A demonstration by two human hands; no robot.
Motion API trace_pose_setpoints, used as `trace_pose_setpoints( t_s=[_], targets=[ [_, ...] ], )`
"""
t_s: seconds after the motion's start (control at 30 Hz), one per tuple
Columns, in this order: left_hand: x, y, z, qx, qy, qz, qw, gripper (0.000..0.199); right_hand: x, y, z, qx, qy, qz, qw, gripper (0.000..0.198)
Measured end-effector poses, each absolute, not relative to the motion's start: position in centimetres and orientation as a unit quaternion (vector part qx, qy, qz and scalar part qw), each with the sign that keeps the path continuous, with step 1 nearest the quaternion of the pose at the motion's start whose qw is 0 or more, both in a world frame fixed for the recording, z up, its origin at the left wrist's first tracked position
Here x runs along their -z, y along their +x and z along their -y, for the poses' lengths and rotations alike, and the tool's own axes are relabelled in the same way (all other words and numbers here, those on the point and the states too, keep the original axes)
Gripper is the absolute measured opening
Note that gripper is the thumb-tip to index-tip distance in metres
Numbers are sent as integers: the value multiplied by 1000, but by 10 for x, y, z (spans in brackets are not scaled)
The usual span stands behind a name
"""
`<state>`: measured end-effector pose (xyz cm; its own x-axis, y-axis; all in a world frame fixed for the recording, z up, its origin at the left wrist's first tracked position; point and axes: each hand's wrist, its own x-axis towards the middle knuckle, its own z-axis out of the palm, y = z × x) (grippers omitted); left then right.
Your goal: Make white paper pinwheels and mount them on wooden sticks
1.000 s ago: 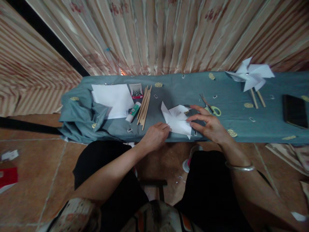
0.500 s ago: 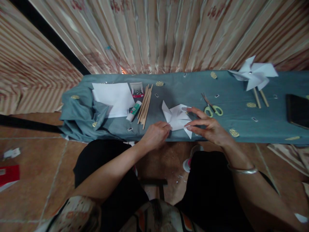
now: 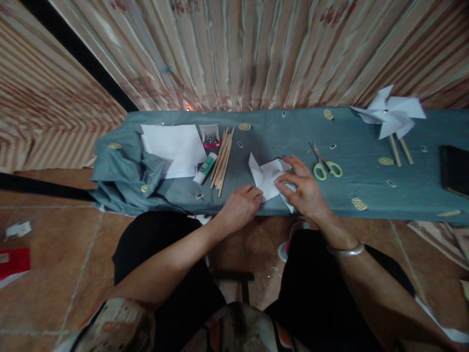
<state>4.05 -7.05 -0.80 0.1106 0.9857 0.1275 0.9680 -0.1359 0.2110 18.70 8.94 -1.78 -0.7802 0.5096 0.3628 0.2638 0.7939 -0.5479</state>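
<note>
A white paper pinwheel (image 3: 269, 185) with cut, raised flaps lies on the cloth in front of me. With curled fingers, my left hand (image 3: 242, 204) grips its lower left edge. At the paper's right side, the thumb and fingers of my right hand (image 3: 302, 189) are closed on a flap and partly cover it. Right of that hand rest scissors (image 3: 324, 164) with green handles, their blades slightly apart. To the left are a bundle of wooden sticks (image 3: 223, 161), a glue stick (image 3: 205, 168) and an opened small box of metal pins (image 3: 210, 137).
A stack of white paper (image 3: 174, 146) lies at the left by bunched cloth (image 3: 124, 171). Farther right stand a finished pinwheel (image 3: 390, 113) with two sticks and a dark phone-like object (image 3: 454, 168). A pleated curtain (image 3: 256, 58) hangs behind the cloth-covered table (image 3: 278, 132).
My right hand has moved left and inward over the paper, its fingers drawing closer together on the flap. My left hand stays at the lower left edge. The view has shifted slightly.
</note>
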Motion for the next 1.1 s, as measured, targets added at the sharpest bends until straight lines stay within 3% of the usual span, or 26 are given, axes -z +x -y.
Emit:
trace_pose_setpoints(
  t_s=[0.33, 1.1],
  targets=[
    [7, 41, 71, -121, 746, -654, 32, 15, 23, 175, -83, -158, -229, 931, 234, 17],
    [8, 42, 73, -124, 748, -650, 47, 17, 23, 173, -85, -162, -240, 933, 212, 14]
  ],
)
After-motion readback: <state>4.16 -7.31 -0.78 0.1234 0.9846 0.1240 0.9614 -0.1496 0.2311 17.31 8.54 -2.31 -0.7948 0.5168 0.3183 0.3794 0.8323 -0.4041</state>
